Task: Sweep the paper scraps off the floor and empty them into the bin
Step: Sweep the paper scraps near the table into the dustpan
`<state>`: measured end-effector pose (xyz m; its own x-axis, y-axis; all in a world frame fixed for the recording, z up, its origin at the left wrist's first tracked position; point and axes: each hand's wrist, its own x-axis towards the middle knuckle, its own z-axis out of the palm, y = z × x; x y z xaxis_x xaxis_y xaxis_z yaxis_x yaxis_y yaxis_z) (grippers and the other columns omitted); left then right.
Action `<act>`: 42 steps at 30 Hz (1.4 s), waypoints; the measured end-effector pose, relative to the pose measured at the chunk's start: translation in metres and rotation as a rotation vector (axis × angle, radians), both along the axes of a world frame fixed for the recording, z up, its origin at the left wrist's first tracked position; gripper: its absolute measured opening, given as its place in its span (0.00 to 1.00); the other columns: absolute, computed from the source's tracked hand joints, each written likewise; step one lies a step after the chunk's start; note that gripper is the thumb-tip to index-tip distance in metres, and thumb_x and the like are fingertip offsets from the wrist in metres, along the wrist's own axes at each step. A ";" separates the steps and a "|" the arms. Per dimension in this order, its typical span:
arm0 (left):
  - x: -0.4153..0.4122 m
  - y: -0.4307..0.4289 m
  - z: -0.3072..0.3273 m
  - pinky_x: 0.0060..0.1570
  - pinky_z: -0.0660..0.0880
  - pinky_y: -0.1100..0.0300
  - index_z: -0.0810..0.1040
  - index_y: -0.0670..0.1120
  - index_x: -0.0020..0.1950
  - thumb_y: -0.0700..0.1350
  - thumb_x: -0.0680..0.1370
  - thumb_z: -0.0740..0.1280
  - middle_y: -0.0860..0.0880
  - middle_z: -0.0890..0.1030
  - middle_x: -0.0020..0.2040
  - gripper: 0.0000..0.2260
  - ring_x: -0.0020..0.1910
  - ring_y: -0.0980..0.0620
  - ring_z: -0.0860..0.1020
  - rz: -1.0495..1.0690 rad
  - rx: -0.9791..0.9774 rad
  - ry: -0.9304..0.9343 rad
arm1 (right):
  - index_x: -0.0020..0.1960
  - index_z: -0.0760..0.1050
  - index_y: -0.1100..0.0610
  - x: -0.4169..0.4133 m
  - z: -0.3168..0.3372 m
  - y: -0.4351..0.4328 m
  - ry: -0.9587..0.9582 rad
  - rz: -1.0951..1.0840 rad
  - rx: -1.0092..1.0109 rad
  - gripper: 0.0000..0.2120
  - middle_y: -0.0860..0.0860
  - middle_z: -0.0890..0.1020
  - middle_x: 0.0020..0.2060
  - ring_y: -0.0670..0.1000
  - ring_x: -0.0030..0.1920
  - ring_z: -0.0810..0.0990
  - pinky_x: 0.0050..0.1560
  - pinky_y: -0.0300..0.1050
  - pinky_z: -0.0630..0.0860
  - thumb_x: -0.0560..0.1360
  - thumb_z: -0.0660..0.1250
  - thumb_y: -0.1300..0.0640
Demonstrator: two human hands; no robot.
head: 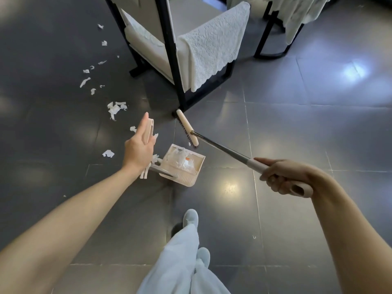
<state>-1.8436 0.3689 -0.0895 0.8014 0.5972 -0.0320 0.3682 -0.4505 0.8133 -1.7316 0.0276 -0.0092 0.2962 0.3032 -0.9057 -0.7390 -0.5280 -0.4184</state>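
Note:
White paper scraps lie scattered over the dark tiled floor at left, trailing up towards the far left. A cream dustpan sits on the floor at centre with several scraps inside it. Its upright handle lies between the thumb and the straight fingers of my left hand. My right hand grips the cream end of the broom's metal pole. The broom head rests on the floor just beyond the dustpan, beside a chair leg. No bin is in view.
A black-framed chair with a white cushion and a lace cover stands just beyond the broom. A second piece of furniture with a draped cloth is at the top right. My legs and shoes are at the bottom centre.

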 end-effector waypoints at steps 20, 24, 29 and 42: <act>-0.180 0.146 0.014 0.53 0.67 0.76 0.61 0.59 0.76 0.40 0.79 0.65 0.54 0.75 0.67 0.28 0.59 0.46 0.77 0.060 0.090 0.064 | 0.59 0.74 0.53 -0.138 -0.017 0.148 0.304 -0.427 0.165 0.22 0.49 0.63 0.24 0.42 0.16 0.61 0.12 0.30 0.59 0.71 0.59 0.71; -0.186 0.204 0.009 0.49 0.57 0.87 0.62 0.56 0.76 0.38 0.79 0.65 0.56 0.72 0.69 0.28 0.65 0.52 0.73 -0.018 0.069 0.067 | 0.58 0.73 0.51 -0.162 -0.032 0.204 0.102 -0.261 0.057 0.20 0.49 0.62 0.24 0.42 0.19 0.60 0.13 0.30 0.56 0.77 0.54 0.70; -0.177 0.260 0.004 0.55 0.57 0.82 0.61 0.56 0.76 0.38 0.79 0.65 0.52 0.73 0.69 0.29 0.67 0.50 0.72 -0.115 0.074 0.093 | 0.61 0.72 0.52 -0.180 -0.049 0.260 -0.083 -0.148 -0.044 0.21 0.51 0.66 0.26 0.45 0.19 0.63 0.17 0.32 0.61 0.75 0.55 0.72; -0.105 0.334 -0.011 0.59 0.67 0.68 0.62 0.58 0.76 0.41 0.79 0.66 0.49 0.76 0.66 0.28 0.61 0.44 0.77 -0.200 0.095 0.149 | 0.66 0.69 0.50 -0.247 -0.104 0.353 -0.132 0.044 -0.167 0.25 0.49 0.69 0.20 0.48 0.20 0.64 0.20 0.37 0.63 0.73 0.56 0.68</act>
